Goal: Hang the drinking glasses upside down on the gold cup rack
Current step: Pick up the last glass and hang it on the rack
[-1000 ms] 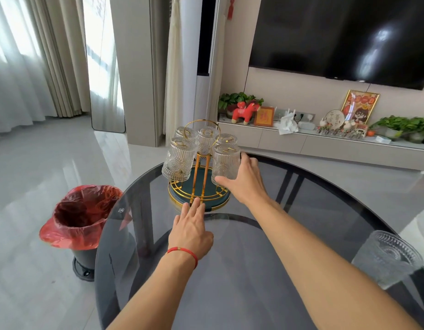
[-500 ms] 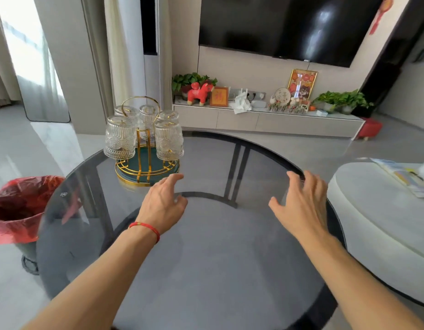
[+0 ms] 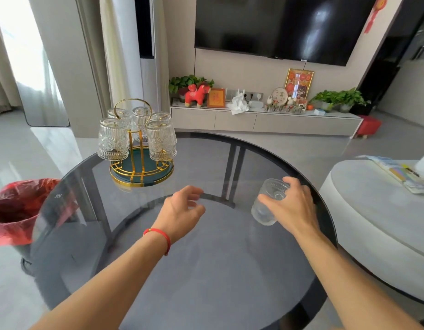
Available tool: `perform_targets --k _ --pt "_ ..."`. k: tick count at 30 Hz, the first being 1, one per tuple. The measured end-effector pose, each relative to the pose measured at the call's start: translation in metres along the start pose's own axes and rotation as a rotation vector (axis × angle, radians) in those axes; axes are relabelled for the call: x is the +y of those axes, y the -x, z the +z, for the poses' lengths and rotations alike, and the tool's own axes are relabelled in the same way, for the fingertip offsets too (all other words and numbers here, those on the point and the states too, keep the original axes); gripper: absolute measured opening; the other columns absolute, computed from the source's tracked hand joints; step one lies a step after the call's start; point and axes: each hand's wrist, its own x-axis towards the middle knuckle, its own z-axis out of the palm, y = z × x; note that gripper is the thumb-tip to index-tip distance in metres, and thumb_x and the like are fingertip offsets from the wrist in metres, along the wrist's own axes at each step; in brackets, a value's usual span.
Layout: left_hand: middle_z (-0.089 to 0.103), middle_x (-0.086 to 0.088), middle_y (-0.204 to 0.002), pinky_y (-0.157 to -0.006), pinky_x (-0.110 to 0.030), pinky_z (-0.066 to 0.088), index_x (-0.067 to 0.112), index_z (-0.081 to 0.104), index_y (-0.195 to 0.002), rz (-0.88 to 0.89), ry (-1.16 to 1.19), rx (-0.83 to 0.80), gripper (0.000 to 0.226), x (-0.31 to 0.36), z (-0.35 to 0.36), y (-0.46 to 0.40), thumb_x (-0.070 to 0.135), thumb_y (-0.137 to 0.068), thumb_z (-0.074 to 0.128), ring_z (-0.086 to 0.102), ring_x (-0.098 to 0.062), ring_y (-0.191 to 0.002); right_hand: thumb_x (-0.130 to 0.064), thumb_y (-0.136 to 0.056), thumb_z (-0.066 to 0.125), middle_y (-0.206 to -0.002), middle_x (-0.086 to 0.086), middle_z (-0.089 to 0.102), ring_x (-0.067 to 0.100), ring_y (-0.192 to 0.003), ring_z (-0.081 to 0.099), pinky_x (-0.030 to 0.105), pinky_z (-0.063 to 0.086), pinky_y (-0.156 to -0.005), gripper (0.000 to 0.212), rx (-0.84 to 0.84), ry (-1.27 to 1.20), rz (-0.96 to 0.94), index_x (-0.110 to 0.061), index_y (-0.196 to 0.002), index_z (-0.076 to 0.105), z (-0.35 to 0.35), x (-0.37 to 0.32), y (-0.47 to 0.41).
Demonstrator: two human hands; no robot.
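At upper left, the gold cup rack (image 3: 141, 160) carries five inverted glasses. Mid-frame, the left hand (image 3: 180, 211) hovers loosely apart, empty. At right, the right hand (image 3: 292, 207) wraps the last glass (image 3: 268, 203) near the table (image 3: 206, 270) edge; a slippery grip could drop it.

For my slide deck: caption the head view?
Right hand grips the last glass; five hang on the gold rack.

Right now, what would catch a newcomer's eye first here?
Probably the gold cup rack at the far left of the dark glass table, with patterned glasses hanging upside down. Then the right hand gripping a loose glass near the table's right edge.
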Motion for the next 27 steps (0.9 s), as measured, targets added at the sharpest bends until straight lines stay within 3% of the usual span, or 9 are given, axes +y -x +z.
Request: perform_targets --k 3,6,8,13,17,19,21,24,27 --pt "0.071 -0.005 -0.114 -0.088 -0.037 0.061 0.017 0.064 -0.125 -0.13 0.302 -0.086 0.032 0.013 0.011 0.001 0.025 -0.094 0.061 0.07 -0.019 -0.1 -0.041 -0.071 0.086 -0.118 -0.002 0.065 0.01 -0.097 0.067 0.029 0.055 -0.081 0.068 -0.151 -0.42 0.015 -0.026 -0.13 0.057 0.006 -0.021 0.014" --pt "0.069 -0.013 -0.116 -0.084 -0.046 0.063 0.014 0.062 -0.127 -0.356 0.641 -0.189 0.044 0.026 0.015 0.001 0.043 -0.094 0.063 0.073 -0.031 -0.1 -0.029 -0.079 0.085 -0.12 0.011 0.068 0.02 -0.102 0.074 0.043 0.063 -0.085 0.064 -0.369 -0.839 0.186 -0.013 -0.132 0.055 0.018 -0.044 0.03" --pt "0.072 -0.015 -0.116 -0.078 -0.045 0.064 0.015 0.064 -0.123 -0.429 0.866 -0.217 0.045 0.03 0.011 0.0 0.044 -0.089 0.071 0.077 -0.033 -0.095 -0.028 -0.081 0.083 -0.128 0.016 0.065 0.024 -0.111 0.071 0.046 0.061 -0.091 0.063 -0.446 -0.952 0.219 -0.008 -0.133 0.053 0.025 -0.054 0.037" --pt "0.073 -0.011 -0.112 -0.078 -0.043 0.061 0.023 0.059 -0.129 -0.348 0.92 0.071 0.062 0.024 -0.012 -0.011 0.03 -0.075 0.087 0.075 -0.027 -0.097 -0.044 -0.079 0.084 -0.116 -0.002 0.076 0.007 -0.104 0.072 0.041 0.055 -0.099 0.06 -0.601 -0.65 0.025 -0.02 -0.127 0.058 0.035 -0.067 0.041" --pt "0.073 -0.014 -0.113 -0.084 -0.042 0.061 0.027 0.06 -0.126 -0.212 0.847 0.228 0.073 0.021 -0.03 -0.017 0.022 -0.059 0.089 0.074 -0.024 -0.097 -0.053 -0.065 0.084 -0.111 -0.022 0.071 -0.019 -0.094 0.062 0.009 0.049 -0.074 0.059 -0.626 -0.397 -0.229 -0.041 -0.118 0.058 0.052 -0.099 0.036" --pt "0.075 -0.013 -0.108 -0.069 -0.027 0.06 0.026 0.061 -0.123 -0.115 0.854 0.287 0.071 0.017 -0.039 -0.022 0.01 -0.059 0.087 0.076 -0.017 -0.087 -0.05 -0.062 0.088 -0.109 -0.027 0.07 -0.018 -0.097 0.061 0.015 0.051 -0.079 0.066 -0.582 -0.323 -0.347 -0.044 -0.12 0.058 0.065 -0.125 0.029" --pt "0.076 -0.01 -0.106 -0.067 -0.024 0.059 0.026 0.06 -0.124 -0.014 0.827 0.321 0.069 0.011 -0.051 -0.026 0.003 -0.064 0.085 0.077 -0.015 -0.085 -0.049 -0.057 0.092 -0.109 -0.025 0.073 -0.009 -0.098 0.066 0.026 0.056 -0.085 0.073 -0.537 -0.313 -0.411 -0.044 -0.122 0.059 0.077 -0.15 0.022" --pt "0.073 -0.003 -0.116 -0.082 -0.03 0.057 0.027 0.062 -0.123 0.034 0.831 0.483 0.046 0.003 -0.074 -0.03 0.028 -0.08 0.078 0.071 -0.015 -0.103 -0.058 -0.052 0.091 -0.116 -0.016 0.072 0.005 -0.107 0.066 0.036 0.057 -0.091 0.081 -0.447 -0.325 -0.468 -0.038 -0.124 0.059 0.09 -0.184 0.015" --pt "0.07 -0.004 -0.116 -0.081 -0.036 0.051 0.024 0.064 -0.113 -0.169 0.998 0.686 0.036 -0.012 -0.095 -0.039 0.045 -0.087 0.051 0.066 -0.021 -0.102 -0.053 -0.057 0.091 -0.117 -0.013 0.071 0.009 -0.107 0.067 0.038 0.057 -0.093 0.08 -0.325 -0.414 -0.536 -0.03 -0.125 0.056 0.101 -0.217 0.008"
